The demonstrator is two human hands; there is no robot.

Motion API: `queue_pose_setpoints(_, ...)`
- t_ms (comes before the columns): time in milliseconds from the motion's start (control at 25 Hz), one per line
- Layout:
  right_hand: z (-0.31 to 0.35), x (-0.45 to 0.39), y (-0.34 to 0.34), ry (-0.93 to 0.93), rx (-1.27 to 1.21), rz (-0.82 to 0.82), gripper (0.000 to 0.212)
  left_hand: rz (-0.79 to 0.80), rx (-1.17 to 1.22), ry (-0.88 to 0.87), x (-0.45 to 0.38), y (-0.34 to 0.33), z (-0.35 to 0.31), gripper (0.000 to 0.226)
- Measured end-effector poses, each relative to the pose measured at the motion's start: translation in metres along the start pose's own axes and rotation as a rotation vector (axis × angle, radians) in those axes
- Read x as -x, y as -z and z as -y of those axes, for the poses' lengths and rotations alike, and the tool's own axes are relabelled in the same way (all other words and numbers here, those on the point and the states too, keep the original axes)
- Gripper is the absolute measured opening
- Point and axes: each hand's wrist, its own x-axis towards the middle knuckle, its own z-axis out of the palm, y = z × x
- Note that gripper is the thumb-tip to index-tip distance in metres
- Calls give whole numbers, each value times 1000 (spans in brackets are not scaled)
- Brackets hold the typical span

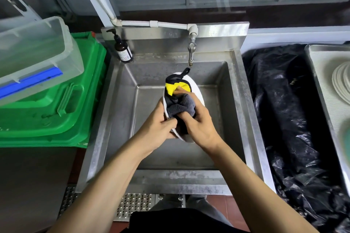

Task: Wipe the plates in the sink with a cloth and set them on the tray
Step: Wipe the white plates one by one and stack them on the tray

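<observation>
A white plate (198,91) is held tilted on edge above the steel sink (233,111). My left hand (158,128) grips the plate's near rim from the left. My right hand (200,126) holds a grey and yellow cloth (179,105) bunched against the plate's face, fingers curled into it. The cloth's black loop sticks up past the plate's far rim. At the far right, a metal tray (322,89) carries a stack of white plates (341,84). The rest of the sink basin shows no other plates.
A tap (191,51) hangs over the sink's back edge, with a brown pump bottle (123,48) at the back left corner. A green bin (56,104) with a clear lidded box (36,47) on it stands left. A black plastic bag (287,115) lies between sink and tray.
</observation>
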Motion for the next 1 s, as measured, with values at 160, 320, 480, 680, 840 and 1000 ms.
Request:
queue_pose_setpoints(160, -4, 22, 13, -56, 64, 74, 42, -106, 132, 22, -4, 8, 4, 60)
queue_pose_setpoints(320, -16, 43, 27, -96, 191, 76, 44, -158, 210, 45, -6, 16, 5, 63)
queue_pose_setpoints(480, -20, 41, 33, -81, 251, -93, 60, -100, 222, 66, -4, 14, 3, 80)
queue_pose_setpoints(680, -24, 18, 41, -264, 194, -387, 39, -10, 218, 98, 2, 15, -2, 80)
queue_pose_setpoints(840, -14, -11, 39, -100, 279, -265, 49, 22, 162, 94, 6, 8, 0, 81)
queue_pose_setpoints(1000, -3, -15, 18, -5, 281, -8, 50, 24, 184, 64, 3, 6, 4, 82)
